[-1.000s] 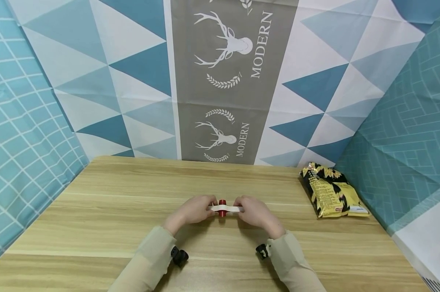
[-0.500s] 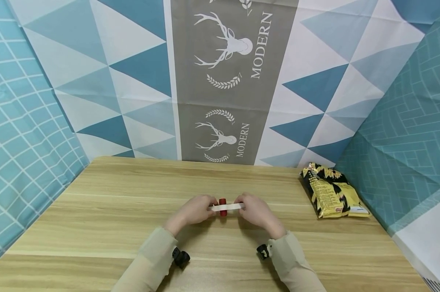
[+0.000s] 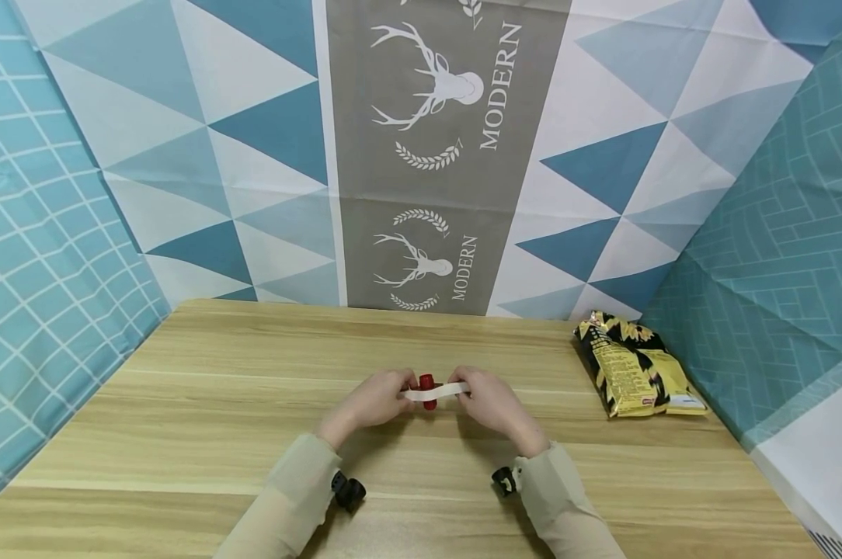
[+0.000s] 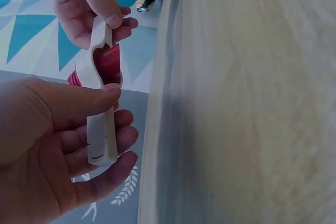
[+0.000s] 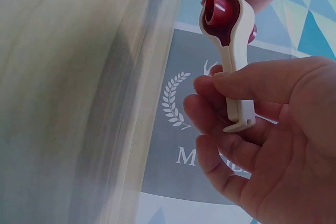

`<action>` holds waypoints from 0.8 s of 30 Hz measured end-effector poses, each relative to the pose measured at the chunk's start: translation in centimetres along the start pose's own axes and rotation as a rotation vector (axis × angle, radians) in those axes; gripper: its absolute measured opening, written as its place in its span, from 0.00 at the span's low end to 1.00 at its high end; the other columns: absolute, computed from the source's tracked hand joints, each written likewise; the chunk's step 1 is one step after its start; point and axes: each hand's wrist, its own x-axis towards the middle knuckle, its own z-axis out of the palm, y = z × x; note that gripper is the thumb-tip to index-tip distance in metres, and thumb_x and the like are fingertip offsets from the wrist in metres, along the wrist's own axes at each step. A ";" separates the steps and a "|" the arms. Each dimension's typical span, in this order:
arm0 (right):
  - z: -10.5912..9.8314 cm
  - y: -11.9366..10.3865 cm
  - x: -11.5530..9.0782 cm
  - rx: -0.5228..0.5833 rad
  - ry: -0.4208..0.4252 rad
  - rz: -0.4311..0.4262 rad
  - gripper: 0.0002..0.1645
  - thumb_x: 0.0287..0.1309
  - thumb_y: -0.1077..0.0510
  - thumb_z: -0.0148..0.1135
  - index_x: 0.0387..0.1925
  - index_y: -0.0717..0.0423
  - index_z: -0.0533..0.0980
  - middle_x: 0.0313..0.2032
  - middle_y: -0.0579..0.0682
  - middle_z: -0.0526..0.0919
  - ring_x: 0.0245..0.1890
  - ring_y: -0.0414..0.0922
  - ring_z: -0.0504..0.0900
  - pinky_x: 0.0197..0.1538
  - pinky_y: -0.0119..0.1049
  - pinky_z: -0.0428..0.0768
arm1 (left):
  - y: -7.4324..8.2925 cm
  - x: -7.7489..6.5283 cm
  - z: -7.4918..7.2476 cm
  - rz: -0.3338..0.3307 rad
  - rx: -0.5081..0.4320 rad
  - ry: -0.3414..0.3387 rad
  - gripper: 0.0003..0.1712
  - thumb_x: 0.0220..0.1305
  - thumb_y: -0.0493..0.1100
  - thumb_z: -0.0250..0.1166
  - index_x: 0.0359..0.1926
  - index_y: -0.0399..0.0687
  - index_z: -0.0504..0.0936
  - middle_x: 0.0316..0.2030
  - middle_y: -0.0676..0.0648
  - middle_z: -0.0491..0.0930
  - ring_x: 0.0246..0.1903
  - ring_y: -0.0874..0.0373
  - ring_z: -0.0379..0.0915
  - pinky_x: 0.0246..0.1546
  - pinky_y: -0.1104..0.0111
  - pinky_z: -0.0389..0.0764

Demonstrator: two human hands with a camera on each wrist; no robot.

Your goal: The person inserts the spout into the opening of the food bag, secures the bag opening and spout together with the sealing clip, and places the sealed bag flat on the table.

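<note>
Between my two hands is a white bag clip (image 3: pixel 443 391) with a red pour spout (image 3: pixel 427 381) at its middle, held up over the table. My left hand (image 3: pixel 375 400) pinches one end; in the left wrist view, the thumb lies along the top of the clip (image 4: pixel 97 135) and the fingers are curled beneath. My right hand (image 3: pixel 488 400) holds the other end. In the right wrist view a small hooked latch (image 5: pixel 241 125) shows at that end, the fingers curled behind it. The open mouth of the spout (image 5: pixel 220 10) faces that camera.
A yellow and black snack bag (image 3: pixel 634 376) lies at the back right of the wooden table (image 3: pixel 267 349). Patterned cloth (image 3: pixel 421 155) hangs behind the table, with blue tiled cloth (image 3: pixel 36 233) at the left. Black wrist cameras (image 3: pixel 349 492) sit on both sleeves.
The clip has turned a little in my hands; its white strip now looks wavy and its right end is slightly higher. The right hand has risen a little; both hands still hold the clip.
</note>
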 end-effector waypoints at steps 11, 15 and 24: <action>-0.1 0.0 0.1 0.012 0.065 -0.027 0.08 0.50 0.68 0.57 0.32 0.53 0.76 0.29 0.47 0.79 0.24 0.38 0.69 0.31 0.34 0.71 | -0.1 0.0 0.0 0.017 -0.008 0.037 0.09 0.55 0.34 0.62 0.37 0.44 0.72 0.28 0.50 0.74 0.26 0.58 0.65 0.29 0.66 0.68; -0.1 -0.1 0.2 0.009 0.077 -0.032 0.08 0.51 0.67 0.57 0.31 0.52 0.76 0.30 0.46 0.79 0.25 0.39 0.69 0.32 0.34 0.71 | -0.1 -0.1 0.0 0.022 -0.010 0.053 0.10 0.56 0.34 0.61 0.38 0.43 0.71 0.29 0.48 0.75 0.27 0.58 0.65 0.30 0.65 0.69; -0.3 0.1 0.2 0.002 0.102 -0.026 0.08 0.52 0.66 0.60 0.30 0.48 0.76 0.31 0.45 0.80 0.29 0.39 0.75 0.35 0.37 0.74 | 0.1 -0.2 -0.2 0.020 -0.038 0.073 0.09 0.59 0.39 0.60 0.41 0.45 0.71 0.33 0.48 0.78 0.29 0.59 0.68 0.32 0.65 0.71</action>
